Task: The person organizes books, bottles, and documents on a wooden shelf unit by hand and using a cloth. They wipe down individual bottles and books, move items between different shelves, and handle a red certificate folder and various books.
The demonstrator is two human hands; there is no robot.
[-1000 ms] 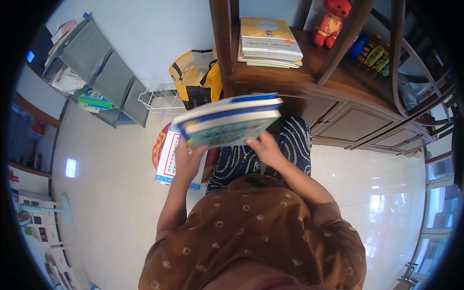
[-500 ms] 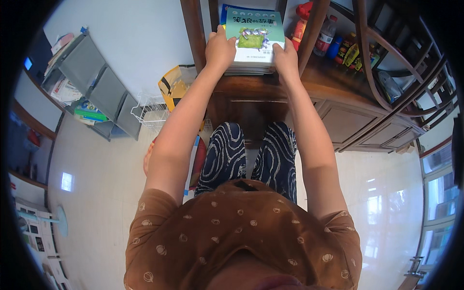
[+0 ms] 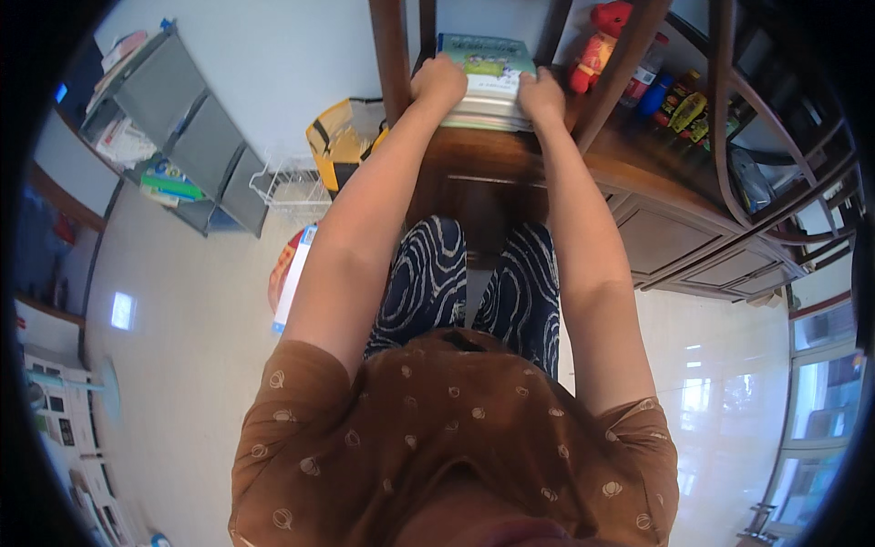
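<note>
A stack of books (image 3: 493,107) rests on the dark brown wooden cabinet top, between two upright posts. Its top book (image 3: 492,66) has a green and white cover with a small picture. At the stack's left side my left hand (image 3: 441,85) is closed against the books, thumb near the top cover. My right hand (image 3: 544,95) grips the opposite side in the same way, so the stack sits between both palms. The fingertips on the outer sides are partly hidden.
Right of the stack, behind a post, stand a red plush toy (image 3: 600,47) and several bottles and packets (image 3: 679,105). A yellow and black bag (image 3: 339,137) and white wire basket (image 3: 290,189) are at the left, near a grey shelf unit (image 3: 187,118).
The stack now sits slightly farther from me, its top cover foreshortened and more of its front edges showing. Both hands remain on its sides. The whole view has shifted a little.
</note>
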